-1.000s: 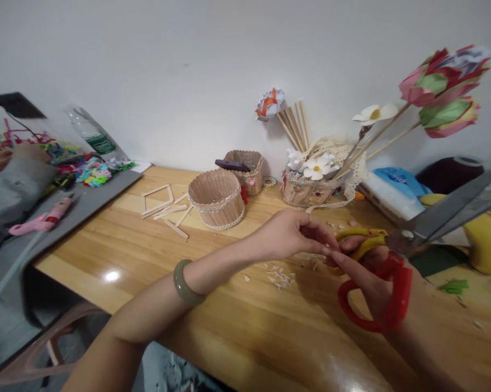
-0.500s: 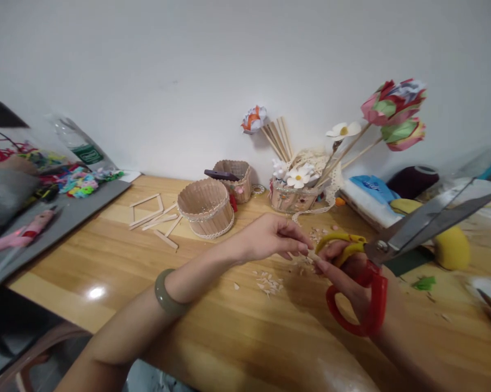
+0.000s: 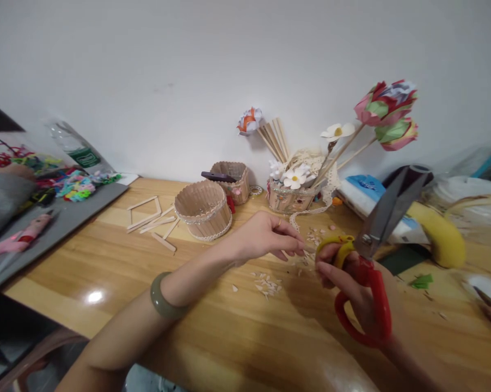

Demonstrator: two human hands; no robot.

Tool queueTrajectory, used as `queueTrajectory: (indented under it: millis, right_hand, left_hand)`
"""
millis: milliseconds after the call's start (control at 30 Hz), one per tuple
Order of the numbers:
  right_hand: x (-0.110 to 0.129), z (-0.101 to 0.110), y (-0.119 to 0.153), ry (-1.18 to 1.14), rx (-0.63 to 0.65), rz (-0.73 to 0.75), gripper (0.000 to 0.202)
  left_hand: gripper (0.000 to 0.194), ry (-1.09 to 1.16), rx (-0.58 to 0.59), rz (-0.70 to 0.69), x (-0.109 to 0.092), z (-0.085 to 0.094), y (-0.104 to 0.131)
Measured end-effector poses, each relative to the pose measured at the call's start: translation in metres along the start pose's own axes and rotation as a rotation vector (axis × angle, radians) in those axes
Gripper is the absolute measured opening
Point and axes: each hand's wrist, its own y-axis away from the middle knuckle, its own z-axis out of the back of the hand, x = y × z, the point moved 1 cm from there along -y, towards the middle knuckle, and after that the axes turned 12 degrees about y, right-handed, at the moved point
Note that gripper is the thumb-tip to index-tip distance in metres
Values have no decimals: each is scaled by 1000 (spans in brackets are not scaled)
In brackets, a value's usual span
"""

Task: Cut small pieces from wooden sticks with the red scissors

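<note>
My right hand (image 3: pixel 347 272) is closed around scissors (image 3: pixel 368 239) with one yellow and one red handle, their blades pointing up. My left hand (image 3: pixel 265 237), a green bangle on its wrist, reaches in from the left with its fingertips pinched together. A thin pale sliver (image 3: pixel 310 251) shows at those fingertips, close to the right hand's fingers; whether the right fingers touch it I cannot tell. Below the hands lie several pale slivers (image 3: pixel 267 285) on the wooden table (image 3: pixel 213 332).
Behind my left hand stand a round craft-stick basket (image 3: pixel 208 223) and another holding a dark phone (image 3: pixel 219 177). Loose sticks (image 3: pixel 147 220) lie left. A decorated basket of flowers (image 3: pixel 290 196), a tissue pack (image 3: pixel 363 188) and yellow tape (image 3: pixel 443 239) are at right. Another person's sleeve (image 3: pixel 6 190) shows far left.
My hands have drawn slightly apart, the right thumb coming off the pale piece. The scissors have swung so their blades point more upward. The view has shifted a little.
</note>
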Motion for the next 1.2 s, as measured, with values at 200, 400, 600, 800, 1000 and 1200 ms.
queueTrajectory:
  millis: [200,400,600,800,1000,1200]
  right_hand:
    - [11,2,3,64,11,-64,20]
    - [10,-1,3,71,83,-107,26]
    - [5,-1,2,101,131,-102,25]
    - [3,-1,2,120,200,-99,29]
    - [-1,-1,4,120,260,-72,31]
    - [9,3,3,147,240,37,30]
  left_hand:
    - [3,11,-42,-22,-3,-1,0]
    - [9,-1,-51,-81,-6,-3,2]
    - [16,82,-97,-120,-6,-5,3]
    - [10,126,-119,-157,-10,-3,4]
    - [13,145,-163,-226,-14,0,7]
    - [27,164,-267,-321,-18,2,10]
